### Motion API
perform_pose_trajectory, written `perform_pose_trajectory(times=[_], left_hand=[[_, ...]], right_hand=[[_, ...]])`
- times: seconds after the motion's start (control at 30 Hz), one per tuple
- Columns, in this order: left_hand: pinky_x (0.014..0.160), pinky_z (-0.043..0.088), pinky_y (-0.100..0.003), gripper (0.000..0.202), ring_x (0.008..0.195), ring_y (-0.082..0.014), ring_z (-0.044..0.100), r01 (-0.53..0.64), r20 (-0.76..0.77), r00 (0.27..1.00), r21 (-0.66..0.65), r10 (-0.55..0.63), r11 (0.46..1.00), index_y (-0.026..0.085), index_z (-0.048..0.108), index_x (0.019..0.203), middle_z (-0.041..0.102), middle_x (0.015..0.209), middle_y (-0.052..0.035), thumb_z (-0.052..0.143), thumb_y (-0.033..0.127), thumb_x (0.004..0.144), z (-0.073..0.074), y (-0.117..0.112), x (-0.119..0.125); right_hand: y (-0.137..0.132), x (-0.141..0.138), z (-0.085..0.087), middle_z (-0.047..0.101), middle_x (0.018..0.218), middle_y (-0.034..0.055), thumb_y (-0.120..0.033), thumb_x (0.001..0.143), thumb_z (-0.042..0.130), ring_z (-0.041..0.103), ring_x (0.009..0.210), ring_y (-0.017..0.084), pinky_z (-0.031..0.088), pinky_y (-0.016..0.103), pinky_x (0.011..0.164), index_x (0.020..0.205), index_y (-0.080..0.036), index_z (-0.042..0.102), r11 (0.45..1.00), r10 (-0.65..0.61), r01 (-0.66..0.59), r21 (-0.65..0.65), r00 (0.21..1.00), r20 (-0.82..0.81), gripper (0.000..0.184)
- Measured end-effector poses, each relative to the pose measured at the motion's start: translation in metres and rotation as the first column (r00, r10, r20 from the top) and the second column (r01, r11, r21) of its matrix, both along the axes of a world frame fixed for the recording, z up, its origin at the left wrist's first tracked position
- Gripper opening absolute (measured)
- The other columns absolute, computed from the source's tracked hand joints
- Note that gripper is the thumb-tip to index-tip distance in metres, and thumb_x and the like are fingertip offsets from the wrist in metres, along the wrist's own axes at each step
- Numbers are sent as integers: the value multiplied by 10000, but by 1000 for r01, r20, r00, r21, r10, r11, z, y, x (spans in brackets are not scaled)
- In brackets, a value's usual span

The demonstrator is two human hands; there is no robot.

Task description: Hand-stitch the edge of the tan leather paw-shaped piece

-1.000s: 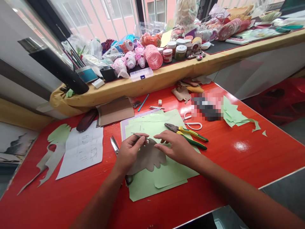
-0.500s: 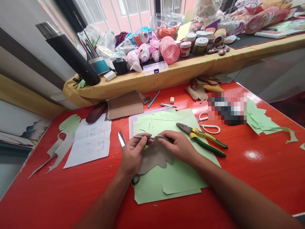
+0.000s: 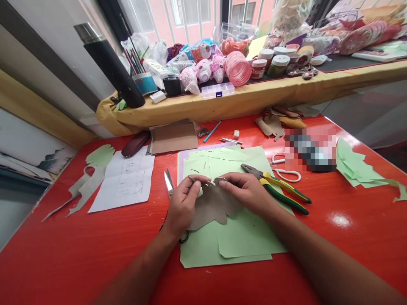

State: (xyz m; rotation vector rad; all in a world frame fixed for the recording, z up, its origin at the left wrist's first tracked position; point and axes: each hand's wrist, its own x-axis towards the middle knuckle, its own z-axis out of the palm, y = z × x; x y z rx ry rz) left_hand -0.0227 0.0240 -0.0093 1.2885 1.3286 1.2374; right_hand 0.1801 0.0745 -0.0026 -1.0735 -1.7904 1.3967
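Note:
A grey-brown piece with a scalloped edge [image 3: 210,207], perhaps leather or thick felt, hangs between my hands above green paper sheets [image 3: 203,253]. My left hand [image 3: 183,203] pinches its upper left edge between thumb and fingers; a small dark tip shows above the thumb. On the upper right edge, my right hand [image 3: 243,188] grips with thumb and curled fingers. Both fingertip groups are close together, partly hiding the top edge. Pliers with yellow-green handles [image 3: 276,188] lie just right of my right hand. Metal scissors [image 3: 168,182] lie partly under my left hand.
White-handled scissors [image 3: 288,174] and green paper scraps [image 3: 352,165] lie rightward. On the left are a printed sheet [image 3: 122,186], a dark oval case [image 3: 135,144] and grey offcuts [image 3: 83,190]. A black flask [image 3: 114,70] and paint jars [image 3: 279,65] stand on the ledge.
The view has shifted, so things sit farther right. The scalloped piece has tilted, showing more of its face, and my fingertips have moved slightly apart along its top edge.

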Motion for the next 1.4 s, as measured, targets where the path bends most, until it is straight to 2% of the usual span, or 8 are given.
perform_pose_trajectory(times=[0.13, 0.23, 0.3, 0.47, 0.77, 0.93, 1.17, 1.4], left_hand=[[868, 482, -334, 234, 958, -205, 611, 12, -237, 971, 110, 15, 994, 245, 699, 1106, 679, 1001, -40, 490, 338, 1057, 2, -2, 2], [882, 471, -348, 199, 994, -222, 600, 68, -384, 923, 228, 25, 971, 248, 715, 1043, 692, 991, -43, 531, 323, 1044, 2, 0, 2], [876, 471, -349, 184, 986, -224, 598, 70, -408, 912, 239, 35, 968, 242, 704, 994, 692, 959, -40, 544, 323, 1037, 1, 2, 2], [774, 480, -302, 168, 858, -184, 599, 15, -302, 953, 122, 22, 992, 232, 680, 1024, 690, 977, -33, 577, 363, 1011, -1, 2, 4], [629, 420, -234, 191, 691, -133, 480, -6, -180, 984, 9, 7, 1000, 198, 684, 920, 579, 761, 16, 651, 385, 934, 2, 3, 9], [646, 430, -230, 236, 730, -141, 523, 7, -90, 996, -70, -13, 998, 192, 683, 920, 609, 799, 6, 659, 427, 925, 1, 3, 8], [681, 431, -232, 250, 759, -144, 527, 15, -58, 998, -95, -20, 995, 189, 684, 923, 618, 825, 2, 674, 439, 918, -1, 2, 7], [673, 430, -233, 246, 751, -144, 524, 8, -67, 998, -98, -14, 995, 190, 678, 905, 613, 818, 2, 675, 436, 913, -2, 2, 7]], right_hand=[[-2, 0, 2, 657, 758, 10, -423, 976, 607, 553, 700, 152, 424, 259, 610, 838, -181, 715, 999, 11, -12, 30, 1000, 14, 299], [-4, -1, 3, 673, 785, 12, -411, 979, 602, 573, 739, 160, 442, 270, 652, 845, -183, 715, 998, 22, -23, 61, 1000, 14, 288], [-4, -2, 3, 686, 799, 13, -412, 980, 601, 583, 747, 163, 447, 274, 659, 863, -184, 723, 998, 24, -25, 66, 1000, 16, 284], [-6, -3, 5, 742, 872, 29, -396, 991, 582, 631, 806, 178, 468, 287, 702, 934, -187, 744, 996, 38, -40, 80, 999, 35, 271], [-6, -2, 2, 771, 909, 42, -397, 983, 594, 667, 845, 203, 484, 304, 731, 905, -187, 749, 996, 54, -56, 66, 998, 25, 272], [-4, -2, 1, 778, 960, 45, -394, 963, 640, 675, 896, 209, 500, 307, 771, 994, -190, 762, 999, 46, -44, 29, 997, -57, 240], [-4, -2, 0, 751, 880, 44, -446, 930, 684, 629, 780, 175, 472, 276, 658, 959, -176, 769, 999, 26, -30, -34, 993, -115, 284], [-3, -3, -1, 736, 861, 41, -470, 905, 711, 611, 761, 166, 456, 268, 637, 940, -174, 767, 996, 21, -34, -85, 988, -156, 303]])
